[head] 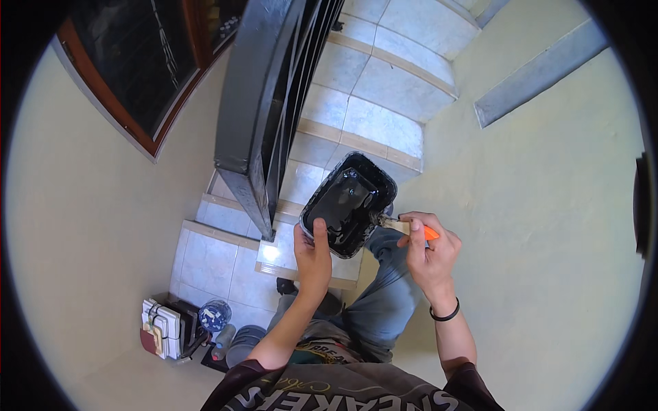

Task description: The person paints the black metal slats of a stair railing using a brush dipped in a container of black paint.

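My left hand [314,257] grips the near left rim of a rectangular tub [308,210], its thumb over the edge. Glossy black paint [344,200] lies inside the tub, and dark smears coat the walls. In my right hand [432,249] is a paintbrush [398,224] with a pale wooden handle and an orange end. Its dark, paint-coated bristles rest at the tub's right rim. I cannot tell whether they touch the paint.
A dark metal stair railing [257,103] rises left of the tub. Tiled stairs [380,113] climb ahead, beside a cream wall [540,205]. Below left stand bundled papers [164,329], a large clear bottle [215,314] and a grey round container [247,345]. A brown-framed window [133,67] is upper left.
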`<state>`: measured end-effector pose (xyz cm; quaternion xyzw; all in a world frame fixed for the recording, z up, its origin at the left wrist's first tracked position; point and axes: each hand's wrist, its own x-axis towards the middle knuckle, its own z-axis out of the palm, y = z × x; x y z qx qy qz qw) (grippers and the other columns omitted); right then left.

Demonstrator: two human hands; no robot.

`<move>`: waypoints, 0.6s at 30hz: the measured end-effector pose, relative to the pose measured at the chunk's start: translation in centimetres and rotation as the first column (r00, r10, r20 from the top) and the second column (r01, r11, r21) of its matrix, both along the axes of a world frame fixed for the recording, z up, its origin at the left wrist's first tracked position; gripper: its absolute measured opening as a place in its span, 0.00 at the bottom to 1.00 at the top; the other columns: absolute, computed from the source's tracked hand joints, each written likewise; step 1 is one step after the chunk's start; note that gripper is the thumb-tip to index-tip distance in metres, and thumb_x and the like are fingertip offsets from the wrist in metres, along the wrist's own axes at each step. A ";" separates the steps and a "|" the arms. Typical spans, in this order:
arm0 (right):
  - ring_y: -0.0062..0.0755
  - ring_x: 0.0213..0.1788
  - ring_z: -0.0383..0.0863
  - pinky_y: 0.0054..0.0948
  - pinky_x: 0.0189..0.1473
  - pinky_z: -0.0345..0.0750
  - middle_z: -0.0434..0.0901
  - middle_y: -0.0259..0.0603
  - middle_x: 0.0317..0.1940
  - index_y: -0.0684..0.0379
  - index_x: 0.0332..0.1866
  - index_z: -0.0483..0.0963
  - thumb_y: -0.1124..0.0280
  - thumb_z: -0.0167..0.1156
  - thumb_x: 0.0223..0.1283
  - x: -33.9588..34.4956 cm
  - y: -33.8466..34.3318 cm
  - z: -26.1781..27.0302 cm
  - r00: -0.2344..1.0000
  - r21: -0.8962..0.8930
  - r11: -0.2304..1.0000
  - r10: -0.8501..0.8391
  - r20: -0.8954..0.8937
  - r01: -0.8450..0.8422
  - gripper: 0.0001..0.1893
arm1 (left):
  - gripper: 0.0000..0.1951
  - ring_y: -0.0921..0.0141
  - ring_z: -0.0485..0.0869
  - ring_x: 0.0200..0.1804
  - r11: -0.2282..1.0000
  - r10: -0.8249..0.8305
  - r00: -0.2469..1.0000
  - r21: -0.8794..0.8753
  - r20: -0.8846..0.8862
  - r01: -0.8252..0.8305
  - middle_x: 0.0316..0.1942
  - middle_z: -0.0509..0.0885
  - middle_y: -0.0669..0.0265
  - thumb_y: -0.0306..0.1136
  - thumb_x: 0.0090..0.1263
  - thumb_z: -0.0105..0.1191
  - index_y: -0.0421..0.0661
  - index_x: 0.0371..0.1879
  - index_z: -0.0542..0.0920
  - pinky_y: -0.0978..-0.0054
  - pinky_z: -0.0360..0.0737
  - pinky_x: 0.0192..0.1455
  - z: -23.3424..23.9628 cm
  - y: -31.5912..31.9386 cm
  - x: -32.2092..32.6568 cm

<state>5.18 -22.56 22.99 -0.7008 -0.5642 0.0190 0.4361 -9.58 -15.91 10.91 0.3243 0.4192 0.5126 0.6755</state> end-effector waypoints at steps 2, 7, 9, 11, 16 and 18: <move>0.24 0.19 0.83 0.24 0.27 0.78 0.87 0.40 0.26 0.67 0.40 0.82 0.69 0.57 0.79 0.4 0.1 0.2 0.983 -0.009 0.999 -0.039 -0.177 0.038 0.13 | 0.25 0.77 0.77 0.48 1.000 -0.001 1.000 -0.001 0.018 0.001 0.48 0.83 0.64 0.50 0.84 0.53 0.36 0.59 0.73 0.78 0.75 0.54 0.5 0.3 0.0; 0.22 0.19 0.82 0.22 0.23 0.73 0.85 0.41 0.24 0.67 0.41 0.80 0.59 0.49 0.85 3.2 1.9 -0.2 0.805 0.031 0.996 -0.050 -0.591 0.085 0.22 | 0.24 0.77 0.79 0.49 0.999 -0.008 1.000 -0.032 -0.015 0.007 0.50 0.84 0.63 0.49 0.85 0.52 0.36 0.59 0.74 0.77 0.76 0.56 -0.1 0.8 0.2; 0.23 0.19 0.81 0.21 0.22 0.72 0.85 0.41 0.24 0.67 0.41 0.80 0.57 0.47 0.85 4.1 2.3 -0.9 0.760 0.032 0.996 -0.046 -0.648 0.088 0.23 | 0.23 0.76 0.79 0.51 0.999 0.005 0.998 -0.035 0.055 -0.003 0.51 0.84 0.62 0.49 0.85 0.51 0.36 0.58 0.75 0.77 0.76 0.57 0.0 1.1 0.6; 0.22 0.19 0.81 0.21 0.22 0.72 0.84 0.41 0.24 0.67 0.41 0.80 0.57 0.47 0.85 4.7 3.1 -1.6 0.739 0.041 0.996 -0.033 -0.673 0.081 0.23 | 0.23 0.76 0.80 0.52 0.999 0.004 0.998 -0.049 0.069 -0.001 0.53 0.84 0.62 0.49 0.85 0.50 0.36 0.58 0.75 0.77 0.76 0.58 -0.3 1.4 0.8; 0.22 0.20 0.83 0.22 0.23 0.74 0.85 0.41 0.25 0.68 0.41 0.81 0.63 0.50 0.83 5.6 4.2 -3.5 0.804 0.063 0.997 0.007 -0.595 0.038 0.19 | 0.25 0.75 0.80 0.57 0.996 -0.048 0.999 -0.074 -0.011 0.047 0.57 0.84 0.61 0.50 0.87 0.46 0.36 0.63 0.75 0.75 0.75 0.64 -2.2 3.0 2.4; 0.22 0.21 0.84 0.22 0.24 0.75 0.86 0.40 0.25 0.67 0.42 0.82 0.67 0.52 0.82 5.8 4.6 -4.6 0.899 0.017 1.000 -0.012 -0.439 0.021 0.16 | 0.26 0.75 0.79 0.60 0.993 -0.050 0.999 -0.106 -0.004 0.050 0.60 0.83 0.61 0.50 0.88 0.44 0.37 0.65 0.75 0.74 0.74 0.66 -2.2 3.6 3.2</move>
